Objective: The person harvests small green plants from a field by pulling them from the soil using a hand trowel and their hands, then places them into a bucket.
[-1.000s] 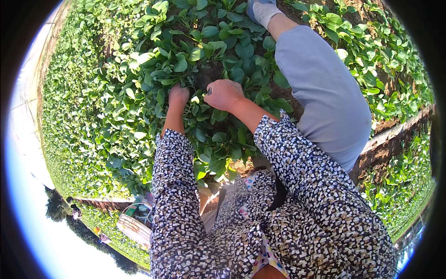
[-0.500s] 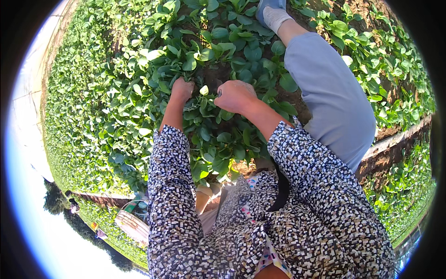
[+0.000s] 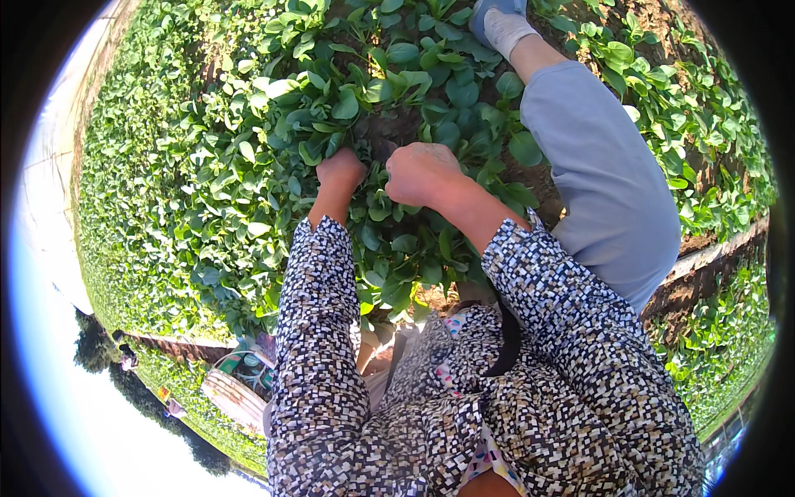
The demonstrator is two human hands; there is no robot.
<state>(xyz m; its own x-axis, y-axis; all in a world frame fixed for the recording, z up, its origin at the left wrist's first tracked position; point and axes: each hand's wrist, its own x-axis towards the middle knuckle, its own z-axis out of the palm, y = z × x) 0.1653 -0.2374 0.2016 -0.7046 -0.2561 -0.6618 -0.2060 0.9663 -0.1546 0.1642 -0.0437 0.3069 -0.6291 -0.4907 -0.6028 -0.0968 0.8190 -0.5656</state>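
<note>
Both hands are down among leafy green plants [image 3: 403, 244] with broad rounded leaves. My left hand [image 3: 341, 171] is closed low in the foliage; leaves hide its fingertips and anything in them. Just to its right, a small gap apart, my right hand [image 3: 422, 172] makes a fist with its back upward. Whatever the right fingers hold is hidden beneath the hand. Dark soil [image 3: 389, 128] shows between the plants just beyond the hands.
My bent leg in grey trousers [image 3: 600, 166] stands to the right, its shoe [image 3: 497, 12] among the plants. A pale basket [image 3: 234, 402] sits at the lower left. Dense leaves [image 3: 182, 182] cover the left side, and a pale raised edge [image 3: 712, 253] crosses at the right.
My left hand has shifted right, closer to my right hand. The right hand has hardly moved. A pale leaf seen between the hands before is now out of sight.
</note>
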